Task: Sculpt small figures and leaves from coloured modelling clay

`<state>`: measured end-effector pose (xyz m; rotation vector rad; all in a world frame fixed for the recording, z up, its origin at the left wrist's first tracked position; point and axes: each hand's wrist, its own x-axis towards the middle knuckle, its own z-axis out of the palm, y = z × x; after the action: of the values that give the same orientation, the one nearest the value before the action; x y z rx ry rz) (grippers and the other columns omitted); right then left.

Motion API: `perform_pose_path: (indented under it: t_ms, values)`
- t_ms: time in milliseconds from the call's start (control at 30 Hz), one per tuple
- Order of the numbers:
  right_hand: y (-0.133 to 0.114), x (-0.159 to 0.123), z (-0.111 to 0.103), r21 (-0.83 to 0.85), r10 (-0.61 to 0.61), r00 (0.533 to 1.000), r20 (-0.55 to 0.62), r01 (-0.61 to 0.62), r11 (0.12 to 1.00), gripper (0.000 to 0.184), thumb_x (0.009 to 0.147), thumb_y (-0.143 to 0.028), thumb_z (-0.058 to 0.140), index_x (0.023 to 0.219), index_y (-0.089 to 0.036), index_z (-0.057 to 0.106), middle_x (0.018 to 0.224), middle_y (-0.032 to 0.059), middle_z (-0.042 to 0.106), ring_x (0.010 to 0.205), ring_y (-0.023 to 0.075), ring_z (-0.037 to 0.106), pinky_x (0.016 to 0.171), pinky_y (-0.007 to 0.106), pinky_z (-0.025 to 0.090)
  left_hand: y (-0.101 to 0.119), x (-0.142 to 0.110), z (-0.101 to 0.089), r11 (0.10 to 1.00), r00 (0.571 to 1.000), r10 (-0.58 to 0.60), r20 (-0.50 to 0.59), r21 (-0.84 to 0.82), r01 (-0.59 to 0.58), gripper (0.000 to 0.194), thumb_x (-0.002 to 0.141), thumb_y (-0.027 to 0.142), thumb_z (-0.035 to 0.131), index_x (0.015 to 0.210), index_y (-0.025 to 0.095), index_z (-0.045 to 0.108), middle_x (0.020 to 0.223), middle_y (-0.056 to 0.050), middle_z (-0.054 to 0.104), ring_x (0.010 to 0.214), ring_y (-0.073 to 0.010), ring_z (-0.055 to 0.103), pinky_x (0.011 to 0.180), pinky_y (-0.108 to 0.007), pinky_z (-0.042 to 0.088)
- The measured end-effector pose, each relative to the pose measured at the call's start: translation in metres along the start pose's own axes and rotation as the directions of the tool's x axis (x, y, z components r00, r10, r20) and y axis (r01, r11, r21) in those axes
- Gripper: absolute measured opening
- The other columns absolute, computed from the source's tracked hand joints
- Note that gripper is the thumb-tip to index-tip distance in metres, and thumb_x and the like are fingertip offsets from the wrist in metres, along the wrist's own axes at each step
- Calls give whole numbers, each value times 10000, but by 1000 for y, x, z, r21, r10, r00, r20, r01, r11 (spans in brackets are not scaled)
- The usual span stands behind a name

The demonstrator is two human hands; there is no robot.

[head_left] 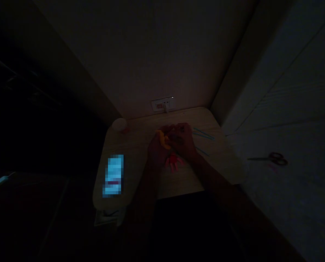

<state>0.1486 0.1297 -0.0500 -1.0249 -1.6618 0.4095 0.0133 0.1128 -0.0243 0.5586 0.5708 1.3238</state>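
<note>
My left hand [155,150] is closed around an orange-yellow piece [163,140] with a curved, lumpy outline; the dim light hides what it is made of. From the other side, the bent fingers of my right hand [182,140] press against the same piece. Both hands are close together above the wooden table [140,134]. Just below them lies a small red and pink figure [173,160] with several leg-like strips spread out. Thin blue-green sticks [203,134] lie to the right of my right hand.
A lit phone [113,175] lies on the table's left side. A round pale-lidded container [119,124] stands at the back left corner. Behind the table is a wall socket [162,104] with a plug. Scissors [274,159] rest on the pale surface to the right.
</note>
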Motion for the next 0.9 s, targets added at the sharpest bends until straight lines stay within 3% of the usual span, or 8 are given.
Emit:
perform_pose_path:
  t_ms: [67, 167, 267, 333, 433, 500, 700, 900]
  values:
    - [-3, -1, -2, 29, 14, 999, -36, -13, 999, 397, 825, -511, 801, 1110, -246, 720, 1225, 116, 524, 1210, 319, 525, 1055, 491, 469, -1, 1, -4, 1000, 998, 5, -58, 1, -5, 282, 1020, 375, 508, 1002, 218, 742, 1084, -82, 787, 1148, -264, 725, 984, -398, 593]
    - [-7, 2, -2, 154, 73, 992, -103, -57, 986, 481, 922, -557, 646, 1278, -236, 621, 1276, 136, 528, 1228, 321, 524, 1043, 498, 481, -5, 2, -6, 998, 992, 62, -110, -17, -64, 273, 1011, 316, 503, 948, 203, 744, 963, -70, 782, 996, -222, 756, 920, -349, 611]
    - [-11, 14, 8, 201, 133, 981, -143, -103, 974, 491, 1037, -549, 424, 1405, -242, 530, 1385, 157, 529, 1295, 314, 506, 1102, 526, 446, -10, -2, 2, 992, 992, 123, -28, -35, -124, 248, 985, 304, 525, 1066, 216, 743, 1138, -83, 775, 1138, -224, 728, 1024, -353, 574]
    - [-13, 25, 21, 157, 137, 980, -145, -114, 981, 560, 1067, -582, 324, 1479, -234, 473, 1452, 169, 514, 1375, 311, 468, 1184, 553, 372, -12, -6, 10, 992, 992, 126, 26, -27, -125, 338, 999, 418, 508, 1181, 232, 724, 1282, -99, 733, 1327, -253, 639, 1135, -386, 508]
    - [-16, 37, 44, 25, 137, 987, -81, -136, 990, 708, 1058, -675, 267, 1591, -218, 363, 1566, 186, 456, 1492, 323, 382, 1250, 579, 277, -11, -12, 18, 995, 995, 98, 24, -30, -97, 629, 981, 723, 396, 1322, 270, 667, 1400, -109, 668, 1479, -302, 500, 1175, -454, 468]
    - [-21, 39, 57, -55, 136, 991, -4, -136, 989, 803, 1042, -716, 281, 1651, -193, 270, 1640, 206, 385, 1558, 347, 304, 1264, 601, 245, -7, -14, 20, 992, 993, 115, 13, -60, -114, 754, 934, 836, 356, 1386, 295, 626, 1436, -111, 642, 1510, -335, 451, 1151, -501, 479]
    - [-52, 24, 74, -91, 113, 979, 171, -99, 991, 894, 1044, -679, 372, 1706, -155, 81, 1752, 197, 192, 1642, 386, 58, 1302, 651, 93, 5, -7, 18, 955, 957, 284, -64, -75, -288, 812, 913, 870, 344, 1443, 304, 584, 1482, -111, 601, 1528, -344, 413, 1138, -492, 480]
    - [-99, -9, 61, -21, 91, 963, 254, -88, 996, 1001, 1051, -582, 454, 1662, -188, -234, 1780, 149, -73, 1645, 343, -61, 1311, 642, 114, -6, -18, 18, 917, 910, 393, -129, -25, -399, 772, 902, 856, 403, 1481, 368, 553, 1565, -65, 530, 1588, -313, 324, 1177, -442, 447]
